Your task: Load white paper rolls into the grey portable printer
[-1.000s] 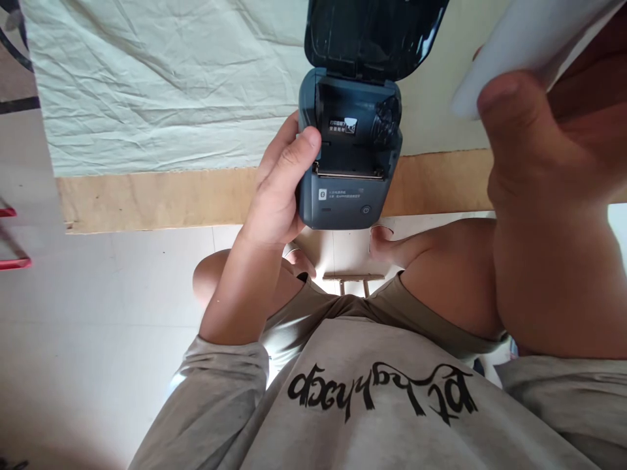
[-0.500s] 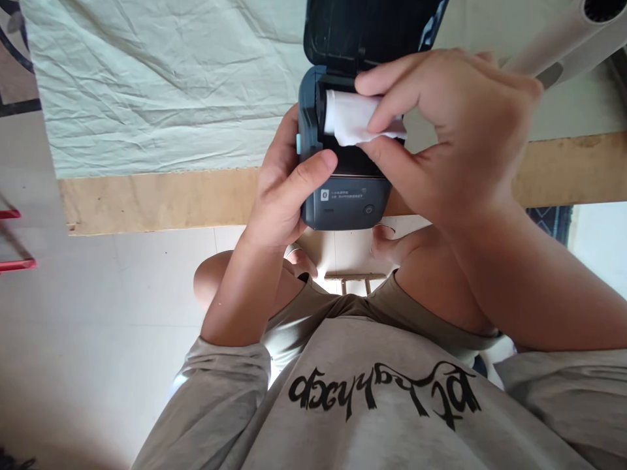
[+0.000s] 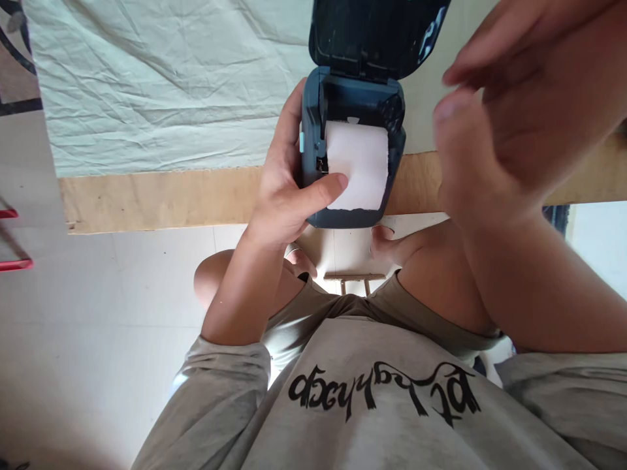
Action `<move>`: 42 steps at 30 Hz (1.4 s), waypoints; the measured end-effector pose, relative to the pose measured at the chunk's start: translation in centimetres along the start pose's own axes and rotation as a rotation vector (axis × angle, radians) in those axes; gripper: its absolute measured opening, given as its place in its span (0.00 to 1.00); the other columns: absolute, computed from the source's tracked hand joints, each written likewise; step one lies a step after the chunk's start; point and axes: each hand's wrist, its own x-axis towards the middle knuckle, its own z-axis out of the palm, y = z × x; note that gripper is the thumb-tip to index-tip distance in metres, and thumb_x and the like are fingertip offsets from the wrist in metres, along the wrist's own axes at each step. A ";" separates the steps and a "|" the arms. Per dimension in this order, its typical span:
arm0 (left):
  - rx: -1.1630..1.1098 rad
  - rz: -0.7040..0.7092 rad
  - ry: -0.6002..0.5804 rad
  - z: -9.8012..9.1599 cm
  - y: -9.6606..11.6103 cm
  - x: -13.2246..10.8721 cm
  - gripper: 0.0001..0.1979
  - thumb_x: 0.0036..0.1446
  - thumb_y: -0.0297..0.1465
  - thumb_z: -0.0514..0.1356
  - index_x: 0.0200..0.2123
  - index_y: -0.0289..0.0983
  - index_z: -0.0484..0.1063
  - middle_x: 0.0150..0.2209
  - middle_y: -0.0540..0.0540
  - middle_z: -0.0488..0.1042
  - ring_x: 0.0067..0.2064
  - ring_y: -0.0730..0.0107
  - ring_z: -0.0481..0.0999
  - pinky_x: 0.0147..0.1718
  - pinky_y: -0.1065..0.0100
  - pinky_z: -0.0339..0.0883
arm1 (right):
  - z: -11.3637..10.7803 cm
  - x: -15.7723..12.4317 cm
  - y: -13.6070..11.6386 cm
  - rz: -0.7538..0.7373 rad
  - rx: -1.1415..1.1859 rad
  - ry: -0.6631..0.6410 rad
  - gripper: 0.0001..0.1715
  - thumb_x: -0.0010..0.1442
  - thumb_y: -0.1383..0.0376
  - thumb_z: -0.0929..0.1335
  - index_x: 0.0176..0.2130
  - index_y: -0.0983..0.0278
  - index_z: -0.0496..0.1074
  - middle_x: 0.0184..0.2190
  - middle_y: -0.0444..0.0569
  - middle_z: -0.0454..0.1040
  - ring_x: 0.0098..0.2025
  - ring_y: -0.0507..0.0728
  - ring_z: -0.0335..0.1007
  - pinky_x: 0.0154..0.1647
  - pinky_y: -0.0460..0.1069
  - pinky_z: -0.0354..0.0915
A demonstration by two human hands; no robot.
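Note:
A dark blue-grey portable label printer (image 3: pixel 396 140) is held over the table's front edge, its black lid (image 3: pixel 377 36) swung up at the far side. White paper (image 3: pixel 360 163) runs from the roll bay and lies flat over the printer's near face, covering the power button. My left hand (image 3: pixel 294 186) wraps round the printer's left side, its thumb pressing on the paper. To the right of the printer and apart from it is my right hand (image 3: pixel 514 117), somewhat blurred, thumb and fingers apart with nothing visible between them.
A pale green cloth (image 3: pixel 171 85) with creases covers the table, leaving a bare wooden edge (image 3: pixel 161 201) in front. Below the edge are my knees and a small wooden stool or rung (image 3: pixel 355 277). Red-ended bars (image 3: pixel 14 264) stand at the far left on the floor.
My right hand has let go of the paper and moved right, away from the printer. The paper now lies flat towards me over the printer's front, under my left thumb.

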 end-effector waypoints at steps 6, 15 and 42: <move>0.054 0.077 -0.104 -0.9 -0.3 0.6 0.37 0.37 0.39 0.72 0.54 0.49 0.68 0.50 0.47 0.73 0.60 0.48 0.68 0.60 0.55 0.65 | 0.1 1.1 0.8 0.133 0.213 0.098 0.22 0.63 0.52 0.62 0.55 0.50 0.66 0.44 0.40 0.69 0.51 0.47 0.69 0.51 0.47 0.68; 0.047 0.043 0.007 0.4 0.1 0.0 0.30 0.42 0.43 0.70 0.51 0.49 0.69 0.47 0.47 0.73 0.61 0.51 0.67 0.59 0.57 0.65 | 0.3 0.3 0.6 0.233 0.240 -0.264 0.20 0.60 0.57 0.64 0.50 0.62 0.64 0.48 0.46 0.68 0.47 0.48 0.67 0.49 0.48 0.68; -0.170 -0.149 0.072 2.3 2.1 -0.4 0.14 0.59 0.41 0.55 0.39 0.38 0.73 0.36 0.44 0.76 0.51 0.57 0.76 0.41 0.64 0.72 | 0.8 -0.1 1.1 0.227 0.199 -0.443 0.39 0.60 0.50 0.64 0.60 0.71 0.53 0.55 0.52 0.63 0.48 0.45 0.65 0.49 0.43 0.69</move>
